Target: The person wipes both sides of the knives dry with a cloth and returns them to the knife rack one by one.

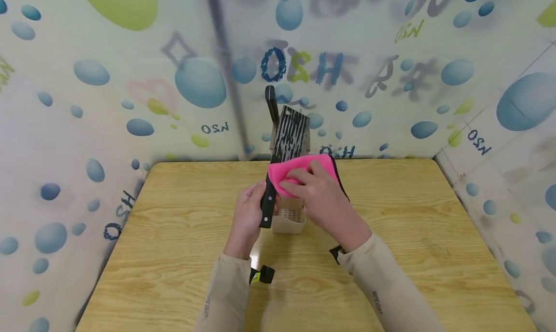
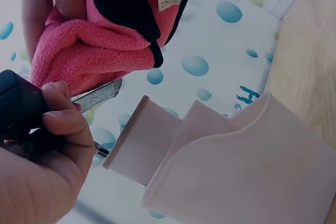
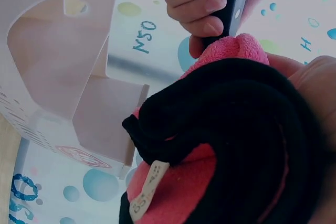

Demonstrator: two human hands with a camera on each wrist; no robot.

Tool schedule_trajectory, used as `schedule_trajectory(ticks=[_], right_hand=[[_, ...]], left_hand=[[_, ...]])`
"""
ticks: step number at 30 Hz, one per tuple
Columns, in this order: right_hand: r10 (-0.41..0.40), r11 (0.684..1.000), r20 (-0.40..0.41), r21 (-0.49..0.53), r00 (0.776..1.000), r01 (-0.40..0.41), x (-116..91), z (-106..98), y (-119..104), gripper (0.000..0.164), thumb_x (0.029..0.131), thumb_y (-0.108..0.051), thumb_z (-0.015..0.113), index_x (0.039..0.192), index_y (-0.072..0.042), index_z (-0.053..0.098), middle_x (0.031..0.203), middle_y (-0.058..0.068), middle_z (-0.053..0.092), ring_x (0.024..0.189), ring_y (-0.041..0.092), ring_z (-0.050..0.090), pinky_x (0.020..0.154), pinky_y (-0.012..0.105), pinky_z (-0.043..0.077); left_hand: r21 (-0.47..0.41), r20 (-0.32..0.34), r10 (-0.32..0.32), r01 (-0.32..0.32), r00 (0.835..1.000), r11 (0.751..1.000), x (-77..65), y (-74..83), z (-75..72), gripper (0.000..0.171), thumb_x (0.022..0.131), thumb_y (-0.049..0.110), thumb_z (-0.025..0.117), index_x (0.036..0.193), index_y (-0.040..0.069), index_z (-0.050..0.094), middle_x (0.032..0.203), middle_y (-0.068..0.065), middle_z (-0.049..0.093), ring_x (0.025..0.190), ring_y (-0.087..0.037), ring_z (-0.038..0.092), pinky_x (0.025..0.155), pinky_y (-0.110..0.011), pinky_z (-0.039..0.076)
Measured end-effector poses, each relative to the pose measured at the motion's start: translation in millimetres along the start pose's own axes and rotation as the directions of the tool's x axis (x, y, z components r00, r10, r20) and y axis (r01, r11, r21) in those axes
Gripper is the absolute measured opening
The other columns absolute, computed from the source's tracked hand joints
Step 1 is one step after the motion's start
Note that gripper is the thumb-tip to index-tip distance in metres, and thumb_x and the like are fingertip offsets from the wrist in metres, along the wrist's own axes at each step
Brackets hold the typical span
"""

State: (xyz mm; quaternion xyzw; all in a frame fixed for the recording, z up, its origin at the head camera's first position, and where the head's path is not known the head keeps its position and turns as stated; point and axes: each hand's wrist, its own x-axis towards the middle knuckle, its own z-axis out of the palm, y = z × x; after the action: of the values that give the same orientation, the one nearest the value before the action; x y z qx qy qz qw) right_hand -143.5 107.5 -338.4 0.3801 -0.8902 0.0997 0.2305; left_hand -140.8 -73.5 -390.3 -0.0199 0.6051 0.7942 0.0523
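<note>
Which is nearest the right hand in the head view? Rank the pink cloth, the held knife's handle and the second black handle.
1. Pink cloth: in the right hand itself.
2. Held knife's handle: to its left, in the left hand.
3. Second black handle: farthest, rising beyond the blade.

Pale walls (image 1: 252,105) with blue and green ovals (image 1: 200,83) and lettering (image 1: 273,64) stand behind and on both sides of a wooden table (image 1: 173,240). A small bright glare (image 1: 255,255) shows on its surface.
</note>
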Motion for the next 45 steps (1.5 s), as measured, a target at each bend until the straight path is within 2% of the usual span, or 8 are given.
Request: schedule_trajectory(ticks=[6,11,14,20,24,30,37,45], right_hand=[[-0.015,1.0,0.011,0.006,1.0,0.015,-2,-2,-3,0.058,0.076,0.017,0.048,0.115,-0.019,0.073,0.108,0.002,0.069,0.085,0.022,0.045,0.075,0.03,0.037],[-0.009,1.0,0.012,-0.001,1.0,0.009,0,-3,-5,0.048,0.082,0.014,0.053,0.112,-0.017,0.075,0.106,0.003,0.07,0.086,0.023,0.047,0.077,0.031,0.039],[-0.008,1.0,0.001,-0.005,1.0,0.008,1,-3,-4,0.051,0.079,0.015,0.05,0.112,-0.015,0.074,0.111,0.005,0.068,0.086,0.024,0.048,0.077,0.031,0.039],[-0.04,0.999,-0.007,-0.005,0.999,0.04,-3,-5,-5,0.057,0.075,0.018,0.048,0.115,-0.015,0.073,0.127,0.006,0.064,0.083,0.023,0.044,0.075,0.031,0.034],[-0.055,0.998,-0.013,0.026,0.998,0.055,-7,-8,-9,0.048,0.08,0.014,0.057,0.114,-0.016,0.074,0.128,0.004,0.064,0.081,0.021,0.041,0.073,0.029,0.033],[-0.12,0.992,-0.013,0.03,0.993,0.12,-9,-12,-14,0.031,0.081,0.0,0.073,0.108,-0.014,0.076,0.125,0.005,0.066,0.082,0.021,0.047,0.075,0.029,0.036],[-0.044,0.999,0.003,-0.009,0.999,0.044,-8,-13,-13,0.041,0.083,0.01,0.058,0.112,-0.015,0.074,0.126,0.005,0.065,0.079,0.022,0.045,0.073,0.029,0.035],[-0.14,0.99,0.022,0.038,0.99,0.139,-11,-18,-14,0.035,0.08,0.005,0.07,0.108,-0.015,0.076,0.122,0.002,0.068,0.082,0.02,0.049,0.077,0.029,0.037]], left_hand=[[-0.015,-0.028,0.024,-0.025,0.999,1.0,5.1,3.8,1.5,0.037,0.106,0.025,0.039,0.096,-0.001,0.063,0.076,-0.01,0.058,0.059,-0.014,0.054,0.052,-0.024,0.047],[-0.037,-0.028,0.034,-0.035,0.999,0.999,6.2,3.4,2.9,0.036,0.105,0.024,0.039,0.094,0.0,0.064,0.074,-0.006,0.058,0.059,-0.014,0.053,0.053,-0.023,0.046],[-0.045,-0.023,0.03,-0.031,0.999,0.998,6.3,2.5,3.5,0.037,0.105,0.026,0.039,0.091,0.002,0.065,0.075,-0.006,0.06,0.062,-0.015,0.054,0.054,-0.025,0.047],[-0.034,-0.008,0.047,-0.047,0.999,0.998,5.6,3.1,3.3,0.039,0.106,0.025,0.038,0.105,-0.004,0.064,0.078,-0.005,0.059,0.063,-0.013,0.054,0.055,-0.024,0.047],[-0.043,0.005,0.054,-0.054,0.999,0.998,5.1,2.5,3.5,0.038,0.106,0.022,0.036,0.111,-0.004,0.064,0.082,-0.005,0.062,0.066,-0.011,0.058,0.058,-0.022,0.05],[-0.051,-0.006,0.068,-0.068,0.998,0.996,5.8,2.2,4.1,0.036,0.106,0.024,0.037,0.092,0.005,0.064,0.077,-0.002,0.062,0.064,-0.009,0.058,0.057,-0.022,0.05],[-0.043,0.01,0.065,-0.065,0.998,0.997,4.5,3.1,5.5,0.038,0.106,0.023,0.036,0.107,0.0,0.065,0.083,-0.005,0.062,0.069,-0.01,0.058,0.061,-0.022,0.049],[-0.059,-0.004,0.047,-0.047,0.999,0.997,4.3,4.2,5.6,0.039,0.106,0.027,0.038,0.105,-0.002,0.065,0.081,-0.003,0.066,0.066,-0.01,0.062,0.059,-0.022,0.053]])
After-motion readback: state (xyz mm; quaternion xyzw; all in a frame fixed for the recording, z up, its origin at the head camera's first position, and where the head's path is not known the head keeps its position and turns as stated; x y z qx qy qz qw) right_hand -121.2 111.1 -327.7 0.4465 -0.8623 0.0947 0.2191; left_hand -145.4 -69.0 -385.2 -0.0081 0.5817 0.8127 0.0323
